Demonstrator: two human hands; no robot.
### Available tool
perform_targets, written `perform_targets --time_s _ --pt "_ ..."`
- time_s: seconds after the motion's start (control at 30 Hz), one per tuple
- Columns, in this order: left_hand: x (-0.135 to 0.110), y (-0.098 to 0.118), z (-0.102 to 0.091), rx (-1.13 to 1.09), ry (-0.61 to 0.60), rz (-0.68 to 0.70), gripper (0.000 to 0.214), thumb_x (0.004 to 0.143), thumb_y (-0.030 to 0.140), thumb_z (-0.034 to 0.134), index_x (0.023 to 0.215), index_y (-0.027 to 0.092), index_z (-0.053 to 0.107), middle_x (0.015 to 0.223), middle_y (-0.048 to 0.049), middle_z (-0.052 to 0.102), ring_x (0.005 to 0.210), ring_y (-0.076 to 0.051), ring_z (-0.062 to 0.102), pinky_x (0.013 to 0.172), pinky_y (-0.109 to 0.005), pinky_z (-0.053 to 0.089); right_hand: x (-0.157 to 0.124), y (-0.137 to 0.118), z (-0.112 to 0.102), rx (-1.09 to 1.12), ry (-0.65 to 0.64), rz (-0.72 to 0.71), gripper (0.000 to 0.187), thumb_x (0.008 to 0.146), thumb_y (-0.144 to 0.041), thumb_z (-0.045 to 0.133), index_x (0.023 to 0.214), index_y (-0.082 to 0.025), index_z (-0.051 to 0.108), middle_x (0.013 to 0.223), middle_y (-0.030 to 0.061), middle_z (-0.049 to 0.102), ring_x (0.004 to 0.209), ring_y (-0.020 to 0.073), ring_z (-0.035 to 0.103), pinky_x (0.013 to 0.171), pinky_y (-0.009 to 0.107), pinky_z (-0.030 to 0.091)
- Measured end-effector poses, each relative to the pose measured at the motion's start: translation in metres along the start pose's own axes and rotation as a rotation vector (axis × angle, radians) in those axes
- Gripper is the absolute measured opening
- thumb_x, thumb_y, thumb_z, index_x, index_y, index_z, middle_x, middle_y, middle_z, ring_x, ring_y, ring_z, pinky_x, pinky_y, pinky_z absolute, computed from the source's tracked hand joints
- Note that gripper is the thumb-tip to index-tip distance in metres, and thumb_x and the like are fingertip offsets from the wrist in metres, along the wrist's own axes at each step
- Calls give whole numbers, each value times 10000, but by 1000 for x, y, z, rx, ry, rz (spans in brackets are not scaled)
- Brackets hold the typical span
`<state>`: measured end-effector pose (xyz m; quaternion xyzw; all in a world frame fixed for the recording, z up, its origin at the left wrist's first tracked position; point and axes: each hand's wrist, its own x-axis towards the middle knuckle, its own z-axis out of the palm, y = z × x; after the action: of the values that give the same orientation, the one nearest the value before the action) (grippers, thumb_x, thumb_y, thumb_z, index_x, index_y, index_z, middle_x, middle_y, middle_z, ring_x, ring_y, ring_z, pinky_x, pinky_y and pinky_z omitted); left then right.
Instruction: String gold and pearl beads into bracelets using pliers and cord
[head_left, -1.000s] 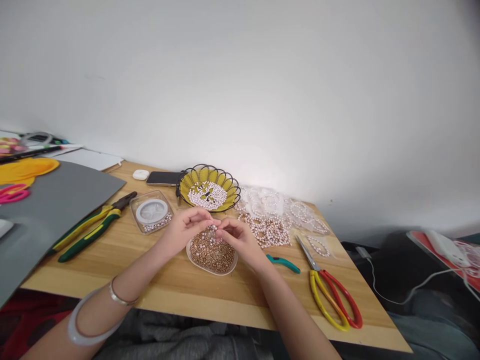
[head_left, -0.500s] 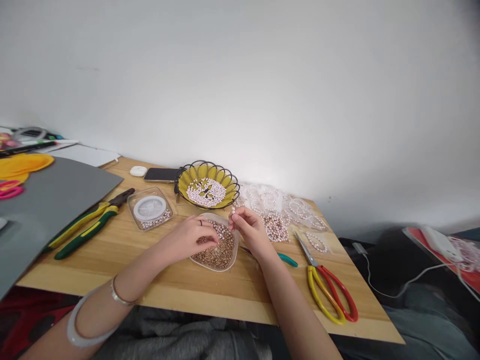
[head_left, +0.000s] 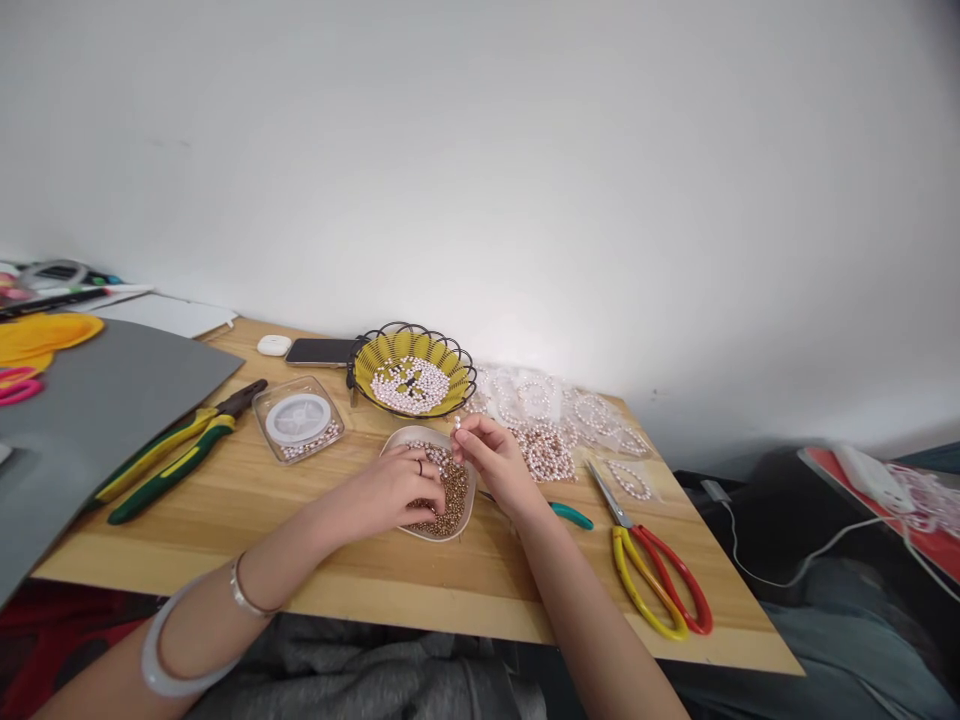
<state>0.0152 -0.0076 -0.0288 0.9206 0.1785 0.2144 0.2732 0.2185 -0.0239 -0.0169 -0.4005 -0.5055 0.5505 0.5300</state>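
My left hand reaches into a small pale tray of beads. Its fingers are curled low among the gold-brown beads, and what the tips grip is hidden. Just above the tray's right side, my right hand is closed in a pinch. A few small pearl-white beads stick up from its fingertips; any thread through them is too fine to see. Pinkish beads lie at the tray's far side. Behind it stands a black wire basket with a yellow lining and many pale beads.
Yellow-and-green pliers and a clear box with a spool lie left. Bagged bead strings, a heap of pink beads, a teal-handled tool and scissors lie right. A phone rests near the wall.
My left hand has moved slightly right and lower into the tray, its fingers more curled. My right hand has shifted a little left, still pinching the small beads. The view has shifted slightly.
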Motion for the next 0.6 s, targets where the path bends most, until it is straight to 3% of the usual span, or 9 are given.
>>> perform_targets --time_s 0.2,0.33,0.47,0.6 --pt "0 -1 -2 -47 43 -24 122 913 231 724 802 257 767 869 -20 740 895 -230 632 911 -351 407 0 -1 -2 31 -39 28 319 789 -482 831 763 -214 660 688 -22 635 613 130 543 642 274 460" --pt "1 9 -9 -80 74 -97 95 905 185 687 839 235 734 930 -36 733 913 -243 638 879 -347 420 0 -2 -6 91 -79 46 354 779 -502 836 765 -218 625 690 -33 614 606 118 529 634 264 449" --pt "3 20 -16 -128 154 -218 101 953 225 593 889 213 671 858 -26 697 811 -221 621 747 -303 426 -1 -4 -8 122 -154 81 359 773 -500 846 767 -210 635 671 -35 610 596 112 526 612 251 431" --pt "5 22 -20 -191 239 -303 259 1014 294 470 823 192 613 739 5 602 656 -172 543 609 -263 370 -4 -7 -9 121 -272 131 350 779 -474 851 737 -202 635 628 -38 599 572 118 527 606 260 436"
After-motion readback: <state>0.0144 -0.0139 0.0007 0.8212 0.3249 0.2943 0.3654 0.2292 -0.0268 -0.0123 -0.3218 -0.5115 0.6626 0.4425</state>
